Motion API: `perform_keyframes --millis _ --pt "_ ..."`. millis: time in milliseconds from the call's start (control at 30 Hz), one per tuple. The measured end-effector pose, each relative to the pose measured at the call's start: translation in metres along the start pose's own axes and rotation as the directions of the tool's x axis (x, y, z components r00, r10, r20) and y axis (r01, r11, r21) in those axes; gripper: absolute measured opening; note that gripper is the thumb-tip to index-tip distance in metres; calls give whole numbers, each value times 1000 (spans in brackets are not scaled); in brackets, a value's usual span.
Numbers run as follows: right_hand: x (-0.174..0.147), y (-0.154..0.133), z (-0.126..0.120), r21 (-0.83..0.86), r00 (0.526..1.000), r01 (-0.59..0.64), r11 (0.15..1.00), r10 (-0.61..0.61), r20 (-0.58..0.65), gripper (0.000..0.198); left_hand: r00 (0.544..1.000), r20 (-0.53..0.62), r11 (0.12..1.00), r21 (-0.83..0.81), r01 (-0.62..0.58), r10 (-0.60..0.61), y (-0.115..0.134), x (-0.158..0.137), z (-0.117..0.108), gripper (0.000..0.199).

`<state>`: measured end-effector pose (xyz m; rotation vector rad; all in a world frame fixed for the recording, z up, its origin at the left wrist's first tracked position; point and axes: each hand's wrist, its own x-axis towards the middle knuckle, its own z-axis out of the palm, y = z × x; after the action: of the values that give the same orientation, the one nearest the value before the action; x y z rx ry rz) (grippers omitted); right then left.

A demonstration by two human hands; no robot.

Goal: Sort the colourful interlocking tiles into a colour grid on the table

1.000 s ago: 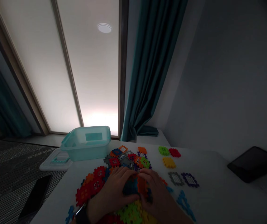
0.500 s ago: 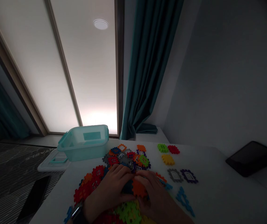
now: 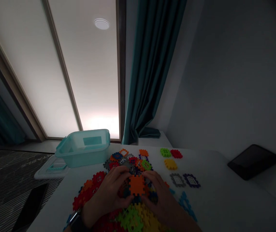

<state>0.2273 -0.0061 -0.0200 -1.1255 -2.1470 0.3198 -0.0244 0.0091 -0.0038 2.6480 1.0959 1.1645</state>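
An orange square interlocking tile (image 3: 137, 185) with notched edges sits between my hands, its flat face toward me. My left hand (image 3: 115, 190), with a watch at the wrist, grips its left side, fingers at the top and thumb below. On the other side, my right hand (image 3: 158, 195) grips it in the same way. Whether other pieces are joined behind it, I cannot tell. Under and around my hands lies a pile of tiles: red tiles (image 3: 87, 196) on the left, green tiles (image 3: 130, 219) and yellow tiles (image 3: 147, 217) nearest me.
Beyond my hands is a heap of mixed tiles (image 3: 128, 161). To the right lie a green tile (image 3: 165, 152), red tile (image 3: 176, 154), yellow tile (image 3: 170, 164), grey window tile (image 3: 177, 180), purple window tile (image 3: 191, 180) and blue piece (image 3: 186, 206). A teal bin (image 3: 84, 158) and dark tablet (image 3: 253, 162) flank them.
The orange tile has come up a little and turned, so its face now shows fully between my hands. My hands have drawn slightly apart around it. The view has shifted slightly.
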Motion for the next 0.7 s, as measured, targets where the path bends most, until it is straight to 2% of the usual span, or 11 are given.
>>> perform_keyframes --millis 233,533,700 --pt "3 2 -3 14 1000 30 999 -30 7 36 999 10 999 11 -41 41 1 3 -2 55" --pt "4 3 -2 -19 998 60 998 -60 7 34 996 62 992 100 -73 67 0 5 0 53" --pt "2 -1 1 -7 998 63 998 -63 7 45 995 28 988 119 -94 91 4 7 -5 50"
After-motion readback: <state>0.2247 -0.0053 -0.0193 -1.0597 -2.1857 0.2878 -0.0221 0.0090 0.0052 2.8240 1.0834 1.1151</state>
